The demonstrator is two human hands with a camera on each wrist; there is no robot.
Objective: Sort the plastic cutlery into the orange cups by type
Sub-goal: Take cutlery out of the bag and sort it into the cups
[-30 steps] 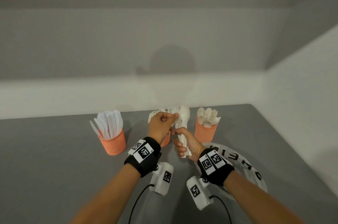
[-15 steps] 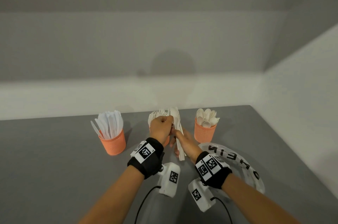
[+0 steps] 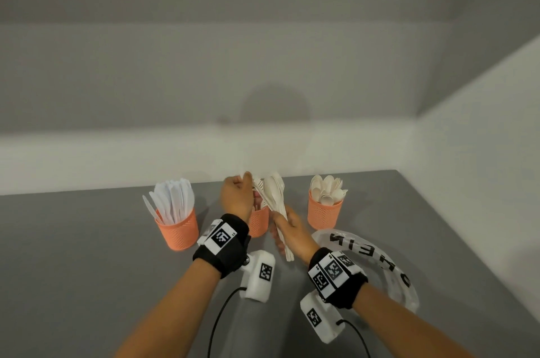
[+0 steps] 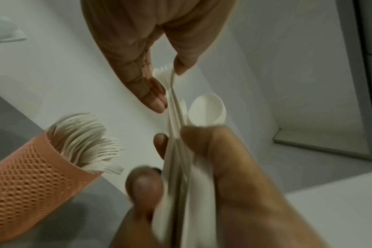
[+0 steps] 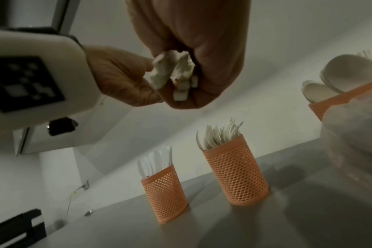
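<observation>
Three orange mesh cups stand in a row: knives in the left cup (image 3: 176,229), forks in the middle cup (image 3: 258,223), spoons in the right cup (image 3: 324,213). My right hand (image 3: 287,229) grips a bundle of white cutlery (image 3: 274,197) by the handles, just right of the middle cup. My left hand (image 3: 238,194) is above that cup and half hides it. In the left wrist view my left hand (image 4: 159,83) pinches a fork (image 4: 166,73) at the bundle's top, beside a spoon (image 4: 207,111). The handle ends (image 5: 174,75) show below my right hand (image 5: 191,58).
A clear plastic bag with black letters (image 3: 377,258) lies on the grey table (image 3: 87,270) to the right of my right wrist. White walls close off the back and the right side. The wrist cameras and their cables hang under both wrists.
My left hand has shifted a little to the left and now pinches a fork at the bundle's top. My right hand, with the bundle, has edged left toward the middle cup.
</observation>
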